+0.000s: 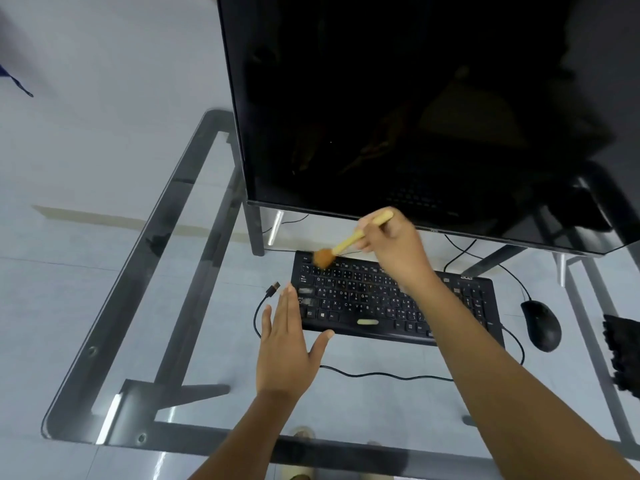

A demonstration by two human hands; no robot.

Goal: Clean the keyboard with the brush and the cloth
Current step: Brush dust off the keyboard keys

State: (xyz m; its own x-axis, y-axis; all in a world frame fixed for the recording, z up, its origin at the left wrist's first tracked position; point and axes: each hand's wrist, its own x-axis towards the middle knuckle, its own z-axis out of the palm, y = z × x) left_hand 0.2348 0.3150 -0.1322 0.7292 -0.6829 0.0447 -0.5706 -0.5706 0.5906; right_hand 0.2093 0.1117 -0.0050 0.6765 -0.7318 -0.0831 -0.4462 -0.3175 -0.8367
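While my right hand point(388, 244) is curling its fingers round the pale wooden handle of the brush point(349, 242), the brush's tuft of soft orange-brown bristles is resting on the far left corner of the keyboard point(391, 299), up by the top row of keys. I am holding the handle slanted, its bare end poking out above my knuckles toward the monitor point(398, 109). My left hand point(287, 344) is lying spread and flat, fingers straight and close together, thumb splayed out to the right; its fingertips are reaching the keyboard's near left edge, though I cannot tell whether they are pressing it or only hovering over it.

Black and matte, the keyboard is sitting slightly askew on the glass table point(207, 341), a flat slab with small white legends on its keys. Two left-hand keys are showing greyish smudges, and a pale yellowish streak is lying on the space bar. A thin black cable point(381, 375) is snaking across the glass in front of it, its plug end point(273, 289) lying loose just beside my left fingertips.

Right of the keyboard a smooth black mouse point(540, 323) is sitting, and at the table's right edge a dark, nubbly cloth point(621, 355) is lying, well apart from both my hands. Behind everything the monitor's glossy dark screen is standing, reflecting dimly.
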